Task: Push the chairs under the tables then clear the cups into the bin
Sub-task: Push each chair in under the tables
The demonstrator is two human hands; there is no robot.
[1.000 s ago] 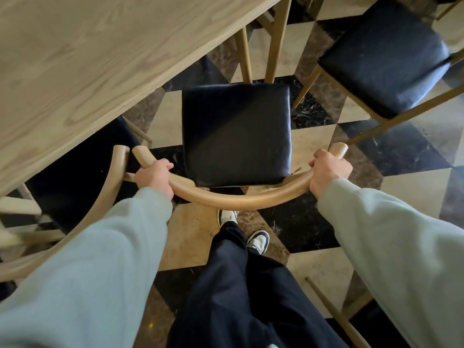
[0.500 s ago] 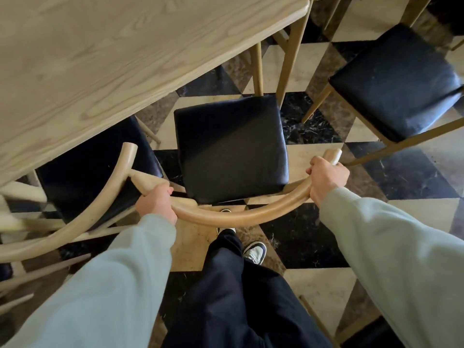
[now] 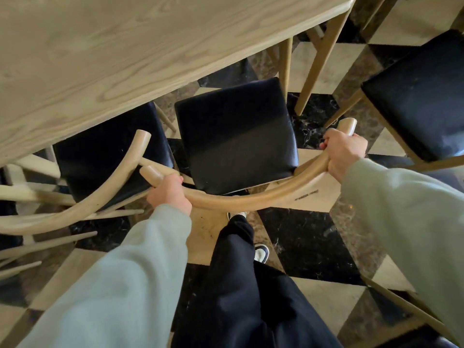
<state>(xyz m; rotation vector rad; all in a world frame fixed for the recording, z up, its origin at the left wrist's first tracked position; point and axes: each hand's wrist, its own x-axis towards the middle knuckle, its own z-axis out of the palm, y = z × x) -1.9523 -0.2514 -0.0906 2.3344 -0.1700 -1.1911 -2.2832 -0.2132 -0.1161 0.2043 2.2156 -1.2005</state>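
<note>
The fingers of the left hand (image 3: 169,194) are curled tight round the bent wood back rail of the chair (image 3: 236,136), near the rail's left end. The right hand (image 3: 342,153) grips the same rail close to its right end, fingers wrapped over the top. The chair has a black seat. The front edge of the seat sits just under the near edge of the table (image 3: 125,59), close to the table's right corner; most of the seat sticks out. A second chair (image 3: 105,156) stands just beside it on the left, pushed further under the table edge. A third chair (image 3: 416,94) stands well apart on the right, on the checked floor (image 3: 306,242).
</note>
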